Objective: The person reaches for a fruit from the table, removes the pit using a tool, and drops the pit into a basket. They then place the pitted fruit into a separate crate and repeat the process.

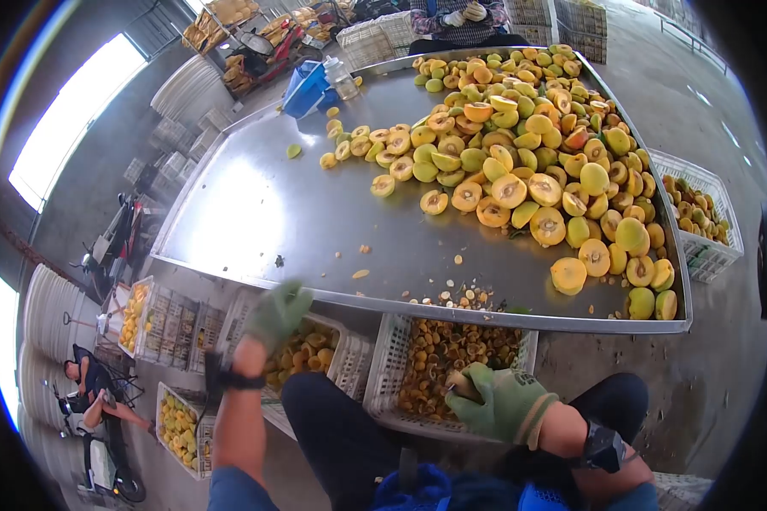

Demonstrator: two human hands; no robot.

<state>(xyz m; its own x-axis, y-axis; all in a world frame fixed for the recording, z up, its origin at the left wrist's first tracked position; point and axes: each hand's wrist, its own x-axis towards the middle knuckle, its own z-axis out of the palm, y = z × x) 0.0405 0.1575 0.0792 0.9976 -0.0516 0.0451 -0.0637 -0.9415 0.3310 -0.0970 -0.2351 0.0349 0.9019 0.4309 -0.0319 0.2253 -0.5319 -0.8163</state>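
My left hand, in a green work glove, is above the table's near edge and a crate of halved yellow fruit. It is slightly blurred, with fingers apart and nothing visible in them. My right hand, gloved in green too, is closed over the right part of a crate of pits and brown scraps. A small brownish piece shows at its fingertips; I cannot tell what it is. Ahead, a big heap of halved yellow-green fruit, like apricots or peaches, covers the right side of the metal table.
Loose pits and bits lie along the table's near edge. A blue basket and a clear bottle stand at its far left. Another person's gloved hands show across the table. A fruit crate stands on the right.
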